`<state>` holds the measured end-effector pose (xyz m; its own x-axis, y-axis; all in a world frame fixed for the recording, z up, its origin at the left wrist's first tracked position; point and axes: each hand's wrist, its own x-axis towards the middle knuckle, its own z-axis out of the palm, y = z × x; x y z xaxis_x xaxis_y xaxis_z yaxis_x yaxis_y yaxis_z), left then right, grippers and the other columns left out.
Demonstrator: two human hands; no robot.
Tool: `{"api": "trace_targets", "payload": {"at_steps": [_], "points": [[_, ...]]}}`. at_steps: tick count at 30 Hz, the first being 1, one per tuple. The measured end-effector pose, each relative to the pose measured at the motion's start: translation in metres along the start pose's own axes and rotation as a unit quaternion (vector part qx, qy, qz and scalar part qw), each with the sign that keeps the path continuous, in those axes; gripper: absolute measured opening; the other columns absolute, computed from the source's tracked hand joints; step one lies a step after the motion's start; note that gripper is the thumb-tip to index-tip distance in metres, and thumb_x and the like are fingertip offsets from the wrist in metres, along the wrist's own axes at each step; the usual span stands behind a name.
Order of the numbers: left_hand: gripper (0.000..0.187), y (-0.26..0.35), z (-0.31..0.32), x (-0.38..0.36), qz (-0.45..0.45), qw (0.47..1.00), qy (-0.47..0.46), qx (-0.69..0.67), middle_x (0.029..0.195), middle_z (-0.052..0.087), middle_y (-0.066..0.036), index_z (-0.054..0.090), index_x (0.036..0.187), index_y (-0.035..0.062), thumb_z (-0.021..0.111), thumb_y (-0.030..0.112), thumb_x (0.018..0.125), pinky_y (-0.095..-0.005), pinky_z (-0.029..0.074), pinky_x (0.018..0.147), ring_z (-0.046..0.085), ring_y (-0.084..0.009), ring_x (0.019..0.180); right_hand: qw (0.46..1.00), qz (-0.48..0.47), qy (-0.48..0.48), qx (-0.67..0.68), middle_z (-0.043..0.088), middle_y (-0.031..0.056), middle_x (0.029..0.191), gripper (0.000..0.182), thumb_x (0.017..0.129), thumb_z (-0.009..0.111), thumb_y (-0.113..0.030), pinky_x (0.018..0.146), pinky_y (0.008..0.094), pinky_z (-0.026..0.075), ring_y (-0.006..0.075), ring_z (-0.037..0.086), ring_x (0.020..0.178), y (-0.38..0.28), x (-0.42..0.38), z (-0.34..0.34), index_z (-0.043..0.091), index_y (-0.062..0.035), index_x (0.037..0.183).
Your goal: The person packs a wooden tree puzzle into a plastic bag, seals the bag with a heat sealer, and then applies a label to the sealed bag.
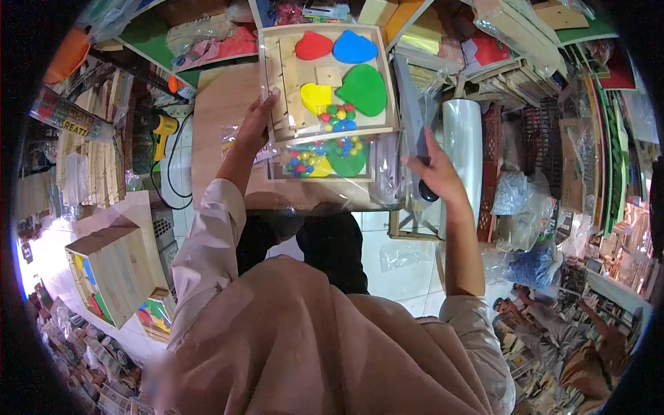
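Note:
My left hand (pixel 259 123) grips the left edge of a shallow wooden tray (pixel 277 131) wrapped in clear plastic. Inside lie a red piece (pixel 313 45), a blue piece (pixel 355 46), a green piece (pixel 364 90), a yellow piece (pixel 316 97) and several small coloured beads (pixel 337 118). Beneath its near edge shows a second wooden tray (pixel 373 160) with similar pieces and beads. My right hand (pixel 437 169), slightly blurred, is at the near end of a long grey device (pixel 413 104) with a black knob (pixel 428 191), right of the trays. Its fingers are partly spread; its hold is unclear.
Both trays are over a brown wooden table (pixel 221 90). Right of the grey device stands a roll of clear plastic (pixel 461 152). A yellow tool (pixel 164 136) with a black cable hangs at the left. Wooden boxes (pixel 114 270) stand lower left; people (pixel 553 325) sit lower right.

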<state>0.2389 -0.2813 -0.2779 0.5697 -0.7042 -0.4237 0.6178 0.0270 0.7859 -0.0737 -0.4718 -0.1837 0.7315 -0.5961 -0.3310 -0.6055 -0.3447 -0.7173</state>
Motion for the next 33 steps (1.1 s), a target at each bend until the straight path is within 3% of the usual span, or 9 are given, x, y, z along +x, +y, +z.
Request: {"api": "trace_targets", "payload": {"at_steps": [3, 7, 8, 14, 17, 20, 23, 28, 33], "points": [[0.043, -0.002, -0.005, 0.003, -0.017, 1.0, -0.001, 0.014, 0.101, 0.061, -0.005, 0.053, 0.114, 0.0019, 0.062, 0.033, 0.086, -0.0301, 0.049, 0.076, 0.059, -0.0134, 0.086, 0.993, -0.071, 0.024, -0.086, 0.022, 0.03, 0.142, 0.079, 0.079, 0.06, -0.015, 0.109, 0.0328, 0.02, 0.0354, 0.023, 0.134, 0.018, -0.003, 0.013, 0.013, 0.0092, 0.139], [0.047, -0.004, -0.008, 0.003, -0.012, 1.0, -0.002, 0.013, 0.102, 0.061, -0.007, 0.052, 0.117, 0.0005, 0.062, 0.034, 0.086, -0.0293, 0.048, 0.079, 0.059, -0.0146, 0.088, 0.987, -0.054, 0.052, -0.142, 0.023, 0.0301, 0.141, 0.078, 0.078, 0.052, -0.001, 0.108, 0.0355, 0.023, 0.0392, 0.025, 0.132, 0.019, -0.008, 0.034, 0.007, 0.004, 0.141], [0.048, -0.002, -0.007, 0.002, -0.005, 1.0, -0.005, 0.016, 0.103, 0.061, -0.007, 0.051, 0.118, 0.0002, 0.062, 0.034, 0.085, -0.0293, 0.048, 0.079, 0.059, -0.015, 0.089, 0.99, -0.059, 0.051, -0.117, 0.021, 0.0315, 0.141, 0.079, 0.077, 0.051, 0.0, 0.108, 0.0373, 0.023, 0.0426, 0.024, 0.131, 0.02, -0.009, 0.039, 0.004, 0.0038, 0.141], [0.051, -0.001, -0.005, 0.001, 0.005, 1.0, -0.013, 0.008, 0.106, 0.06, -0.008, 0.049, 0.12, 0.0001, 0.062, 0.035, 0.085, -0.0299, 0.047, 0.081, 0.059, -0.0164, 0.091, 0.987, -0.068, 0.069, -0.131, 0.02, 0.0324, 0.141, 0.081, 0.077, 0.05, -0.001, 0.107, 0.0394, 0.026, 0.0437, 0.026, 0.13, 0.027, -0.008, 0.052, 0.001, 0.0034, 0.141], [0.051, -0.001, -0.006, 0.002, 0.003, 1.0, -0.014, 0.004, 0.107, 0.06, -0.008, 0.049, 0.121, 0.0011, 0.063, 0.034, 0.084, -0.0308, 0.047, 0.082, 0.059, -0.0169, 0.093, 0.988, -0.025, 0.074, -0.13, 0.021, 0.032, 0.14, 0.082, 0.075, 0.049, 0.0, 0.106, 0.0404, 0.027, 0.0444, 0.027, 0.128, 0.026, -0.008, 0.06, 0.001, 0.0034, 0.141], [0.053, -0.002, -0.01, 0.006, -0.006, 1.0, 0.007, 0.028, 0.109, 0.059, -0.008, 0.048, 0.123, 0.0015, 0.063, 0.034, 0.084, -0.0314, 0.046, 0.084, 0.058, -0.0174, 0.095, 0.983, -0.034, 0.1, -0.15, 0.025, 0.0313, 0.139, 0.082, 0.075, 0.05, 0.0, 0.105, 0.0408, 0.029, 0.0449, 0.029, 0.127, 0.03, -0.008, 0.068, 0.002, 0.0043, 0.141], [0.056, -0.002, -0.008, 0.004, -0.008, 1.0, 0.009, 0.027, 0.112, 0.058, -0.009, 0.047, 0.125, 0.0013, 0.064, 0.035, 0.083, -0.0315, 0.046, 0.085, 0.057, -0.0179, 0.097, 0.967, -0.086, 0.142, -0.194, 0.03, 0.0337, 0.134, 0.079, 0.072, 0.052, -0.001, 0.1, 0.0462, 0.033, 0.0442, 0.039, 0.119, 0.034, -0.006, 0.073, 0.009, 0.0095, 0.138], [0.059, 0.004, -0.003, -0.002, -0.016, 1.0, -0.014, 0.011, 0.114, 0.056, -0.01, 0.047, 0.125, 0.0009, 0.065, 0.036, 0.082, -0.0318, 0.046, 0.085, 0.056, -0.0182, 0.099, 0.962, -0.056, 0.176, -0.202, 0.035, 0.0314, 0.133, 0.077, 0.071, 0.056, -0.005, 0.103, 0.0435, 0.031, 0.0424, 0.035, 0.124, 0.031, -0.007, 0.075, 0.019, 0.0044, 0.139], [0.054, -0.002, -0.01, 0.01, -0.018, 0.999, 0.033, 0.034, 0.109, 0.058, -0.009, 0.049, 0.122, 0.001, 0.065, 0.034, 0.083, -0.0318, 0.047, 0.082, 0.058, -0.0183, 0.095, 0.961, -0.052, 0.206, -0.174, 0.038, 0.029, 0.133, 0.074, 0.073, 0.058, -0.009, 0.105, 0.0412, 0.029, 0.0412, 0.033, 0.126, 0.026, -0.011, 0.074, 0.026, 0.0019, 0.138]]}}
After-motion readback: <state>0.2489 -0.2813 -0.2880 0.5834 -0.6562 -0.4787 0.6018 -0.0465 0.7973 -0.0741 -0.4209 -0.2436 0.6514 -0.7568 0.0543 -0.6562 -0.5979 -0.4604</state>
